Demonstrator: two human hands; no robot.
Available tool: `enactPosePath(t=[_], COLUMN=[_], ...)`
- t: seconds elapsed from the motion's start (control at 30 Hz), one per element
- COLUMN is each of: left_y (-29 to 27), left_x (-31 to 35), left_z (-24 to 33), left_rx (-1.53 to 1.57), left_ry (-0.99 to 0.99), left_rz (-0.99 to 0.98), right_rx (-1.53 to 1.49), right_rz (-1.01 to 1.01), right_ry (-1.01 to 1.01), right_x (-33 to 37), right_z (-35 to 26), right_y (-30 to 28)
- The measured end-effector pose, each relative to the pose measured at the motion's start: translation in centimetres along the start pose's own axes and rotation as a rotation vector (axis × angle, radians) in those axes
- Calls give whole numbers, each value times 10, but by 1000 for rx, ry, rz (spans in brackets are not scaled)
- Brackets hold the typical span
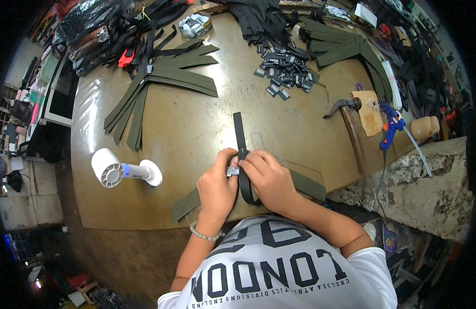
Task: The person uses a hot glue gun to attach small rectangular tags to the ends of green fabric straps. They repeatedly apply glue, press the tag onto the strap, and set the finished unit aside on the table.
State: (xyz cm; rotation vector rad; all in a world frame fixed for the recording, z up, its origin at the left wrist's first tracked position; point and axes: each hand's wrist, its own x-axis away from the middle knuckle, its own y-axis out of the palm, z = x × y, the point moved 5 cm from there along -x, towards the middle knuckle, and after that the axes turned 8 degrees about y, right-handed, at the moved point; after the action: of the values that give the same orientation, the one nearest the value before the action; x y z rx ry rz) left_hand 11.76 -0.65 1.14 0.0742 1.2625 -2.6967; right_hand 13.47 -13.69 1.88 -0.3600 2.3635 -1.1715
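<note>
My left hand (216,184) and my right hand (271,179) meet near the table's front edge, fingers pinched together around a black strap (238,129). One straight end of it points away from me. Below my fingers it bends into a loop beside my right palm. A small grey-and-white printed label (232,171) shows at my left fingers; whether it is attached to the strap I cannot tell. Where the fingertips meet, the strap is partly hidden. Under my wrists lie olive-green ribbed straps (308,186), sticking out on both sides.
A white handheld fan (108,168) lies left on the table (181,123). Farther off are bundled olive straps (181,77), a pile of small black labels (287,69) and more olive straps (341,49). A blue glue gun (391,126), a hammer (354,134) and cardboard (369,113) sit right.
</note>
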Motion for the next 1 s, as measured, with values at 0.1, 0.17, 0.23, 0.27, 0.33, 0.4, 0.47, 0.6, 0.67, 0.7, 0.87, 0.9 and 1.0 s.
enactPosePath(t=[0.1,0.17,0.23,0.27,0.33,0.4,0.47,0.6,0.67,0.7,0.87,0.9,1.0], left_y=[-1,2,4,4,5,6,6,3,1,-1,-23,-27,-20], left_x=[1,3,4,5,5,5,4,1,0,0,14,19,30], left_z=[9,7,5,5,5,6,5,12,10,9,7,8,2], left_rx=[69,-50,-121,-131,-151,-170,-174,-149,-108,-89,35,51,-58], left_ry=[248,246,241,239,232,229,205,206,76,13,100,196,263], left_rz=[81,25,-11,-16,-19,-10,-15,1,-15,-26,105,137,39], right_rx=[-16,-100,-93,-93,-113,-179,-261,-594,-478,-354,-102,-223,4], right_rz=[-43,-86,-155,-195,-232,-313,-470,-436,354,774,946,887,638], right_ry=[-10,14,1,1,-38,-106,-185,219,678,780,720,677,926], right_x=[6,9,14,18,25,35,45,70,93,106,104,94,64], right_z=[0,4,4,4,-1,-8,-10,50,125,163,275,281,250], right_y=[-3,-5,-5,-5,-10,-19,-30,-90,-141,-167,-210,-211,-217])
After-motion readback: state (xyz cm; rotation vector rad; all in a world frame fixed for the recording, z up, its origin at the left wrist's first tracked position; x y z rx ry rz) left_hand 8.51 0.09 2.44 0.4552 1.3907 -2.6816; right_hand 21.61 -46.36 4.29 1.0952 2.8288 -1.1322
